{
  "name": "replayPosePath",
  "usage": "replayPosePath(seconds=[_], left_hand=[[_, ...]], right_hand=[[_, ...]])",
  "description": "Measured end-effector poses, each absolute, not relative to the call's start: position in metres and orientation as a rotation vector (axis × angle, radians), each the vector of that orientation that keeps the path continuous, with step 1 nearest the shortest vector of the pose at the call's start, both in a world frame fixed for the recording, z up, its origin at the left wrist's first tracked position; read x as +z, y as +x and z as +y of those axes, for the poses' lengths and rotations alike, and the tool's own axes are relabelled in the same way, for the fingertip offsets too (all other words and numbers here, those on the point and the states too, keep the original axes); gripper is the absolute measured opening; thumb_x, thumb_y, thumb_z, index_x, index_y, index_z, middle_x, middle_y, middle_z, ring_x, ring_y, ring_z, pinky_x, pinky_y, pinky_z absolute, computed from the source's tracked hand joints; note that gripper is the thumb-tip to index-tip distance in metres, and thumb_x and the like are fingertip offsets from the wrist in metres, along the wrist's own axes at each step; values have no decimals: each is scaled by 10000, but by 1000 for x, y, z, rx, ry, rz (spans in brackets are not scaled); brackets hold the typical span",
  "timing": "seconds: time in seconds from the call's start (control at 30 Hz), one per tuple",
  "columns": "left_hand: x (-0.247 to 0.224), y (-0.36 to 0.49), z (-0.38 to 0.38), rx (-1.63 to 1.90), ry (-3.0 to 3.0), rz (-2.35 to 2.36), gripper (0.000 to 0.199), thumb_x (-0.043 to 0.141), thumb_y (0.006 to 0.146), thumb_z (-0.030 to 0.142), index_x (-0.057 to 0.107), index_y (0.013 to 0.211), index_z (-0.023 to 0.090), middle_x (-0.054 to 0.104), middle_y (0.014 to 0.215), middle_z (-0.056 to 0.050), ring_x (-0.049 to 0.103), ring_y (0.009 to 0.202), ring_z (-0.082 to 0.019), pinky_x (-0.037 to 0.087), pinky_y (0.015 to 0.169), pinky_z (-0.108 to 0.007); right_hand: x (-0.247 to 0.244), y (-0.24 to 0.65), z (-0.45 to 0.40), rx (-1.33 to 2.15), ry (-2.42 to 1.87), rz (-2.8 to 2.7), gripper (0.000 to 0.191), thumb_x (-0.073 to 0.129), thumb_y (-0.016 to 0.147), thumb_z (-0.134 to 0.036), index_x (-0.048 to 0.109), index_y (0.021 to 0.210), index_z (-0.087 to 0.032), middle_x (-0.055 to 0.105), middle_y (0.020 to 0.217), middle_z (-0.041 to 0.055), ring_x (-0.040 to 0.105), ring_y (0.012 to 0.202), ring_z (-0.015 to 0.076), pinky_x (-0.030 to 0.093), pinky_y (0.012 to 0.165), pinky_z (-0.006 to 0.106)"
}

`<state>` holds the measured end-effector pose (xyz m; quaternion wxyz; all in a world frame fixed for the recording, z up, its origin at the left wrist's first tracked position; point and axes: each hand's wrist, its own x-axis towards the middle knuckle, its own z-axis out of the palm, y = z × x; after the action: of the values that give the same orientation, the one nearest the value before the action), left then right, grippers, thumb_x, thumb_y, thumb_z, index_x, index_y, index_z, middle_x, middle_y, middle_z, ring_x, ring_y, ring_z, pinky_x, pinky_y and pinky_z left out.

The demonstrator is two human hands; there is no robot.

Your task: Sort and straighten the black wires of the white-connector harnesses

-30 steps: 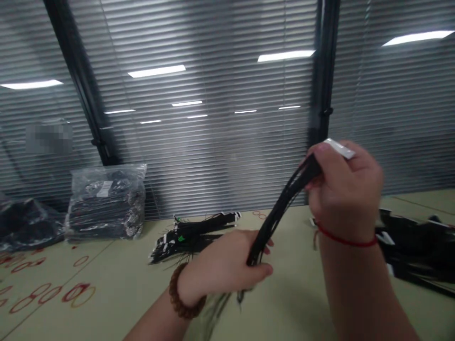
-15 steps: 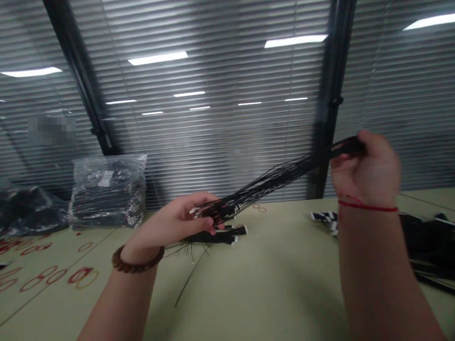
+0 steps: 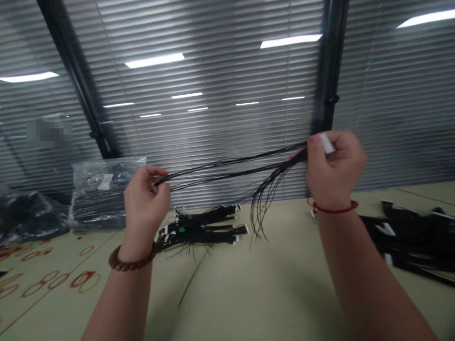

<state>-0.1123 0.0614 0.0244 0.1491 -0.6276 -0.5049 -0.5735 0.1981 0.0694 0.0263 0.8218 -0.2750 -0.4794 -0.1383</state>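
Observation:
A bundle of thin black wires [image 3: 227, 173] stretches in the air between my two hands. My right hand [image 3: 336, 166] is closed round its right end, where a white connector [image 3: 327, 143] shows past the thumb. My left hand [image 3: 147, 201] pinches the left ends of some of the strands, and their tips are hidden by the fingers. Other strands hang loose and curved below my right hand. On the table [image 3: 249, 293] under the bundle lie more black wire harnesses [image 3: 202, 229] with white connectors and a bit of green.
A clear plastic bag [image 3: 103, 199] of black cables stands at the back left, beside another dark-filled bag [image 3: 31, 210]. Red and yellow rubber bands [image 3: 83, 279] lie scattered at the left. More black cables [image 3: 423, 237] lie at the right. Window blinds [image 3: 220, 128] rise behind the table.
My left hand has moved left and up with some strands. My right hand has come left, turned, and now shows a white connector. The bundle has spread, with loose strands drooping.

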Motion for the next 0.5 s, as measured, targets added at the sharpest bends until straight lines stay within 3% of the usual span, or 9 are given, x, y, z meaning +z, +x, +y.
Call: replayPosePath(seconds=[0.27, 0.5], left_hand=[[22, -111, 63, -1032, -1952, -1528, 237, 494, 659, 34, 624, 798, 176, 636, 861, -112, 547, 925, -366, 391, 812, -495], [23, -89, 51, -852, -2508, -1338, 82, 534, 801, 232, 610, 794, 200, 664, 798, -22, 600, 759, -210, 440, 705, -295]], right_hand=[[22, 163, 66, 55, -390, -1421, 224, 561, 877, -354, 456, 771, -187, 535, 637, -25, 569, 474, 117, 447, 455, 248], [18, 150, 66, 193, -372, -1475, 216, 545, 895, -340, 438, 771, -199, 540, 575, -37, 561, 473, 109, 442, 463, 231]])
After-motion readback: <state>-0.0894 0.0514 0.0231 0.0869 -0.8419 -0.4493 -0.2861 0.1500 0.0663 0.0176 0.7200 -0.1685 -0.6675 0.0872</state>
